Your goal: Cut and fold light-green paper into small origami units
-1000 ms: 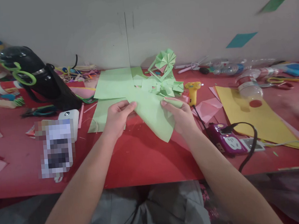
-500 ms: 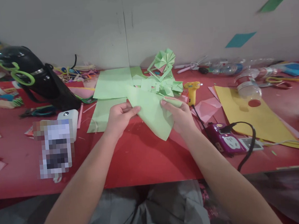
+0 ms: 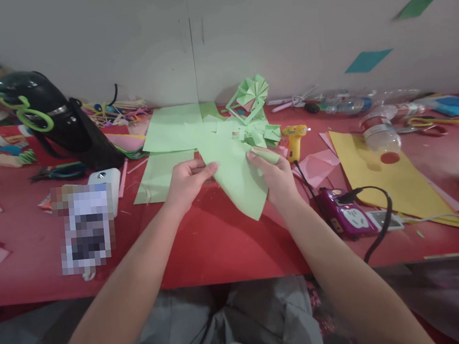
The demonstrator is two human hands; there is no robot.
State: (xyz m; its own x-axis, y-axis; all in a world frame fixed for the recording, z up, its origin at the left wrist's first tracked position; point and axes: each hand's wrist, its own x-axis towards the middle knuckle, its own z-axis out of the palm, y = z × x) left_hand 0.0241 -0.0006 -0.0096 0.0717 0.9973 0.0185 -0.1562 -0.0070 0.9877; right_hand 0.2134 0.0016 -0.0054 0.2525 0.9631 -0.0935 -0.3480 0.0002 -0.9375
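Observation:
A light green sheet of paper [image 3: 236, 179] is held above the red table between my two hands, its lower corner pointing toward me. My left hand [image 3: 188, 183] pinches its left edge between thumb and fingers. On the other side, my right hand [image 3: 273, 176] grips the sheet, with part of it curled over the fingers. Flat green sheets [image 3: 174, 128] lie behind my left hand. Just beyond the held paper are folded green paper pieces [image 3: 252, 133] and a pleated green paper rosette [image 3: 253, 91].
On the right are a yellow glue gun [image 3: 296, 140], a purple power strip [image 3: 346, 216] with a black cable, yellow paper [image 3: 393, 180] and a plastic bottle [image 3: 381, 131]. To the left stand a black flask [image 3: 60, 119], pliers [image 3: 60, 172] and a white device [image 3: 111, 186].
The held sheet has tilted slightly, its lower corner dropping a little toward me and its upper part leaning back. Both hands keep nearly the same place and grip.

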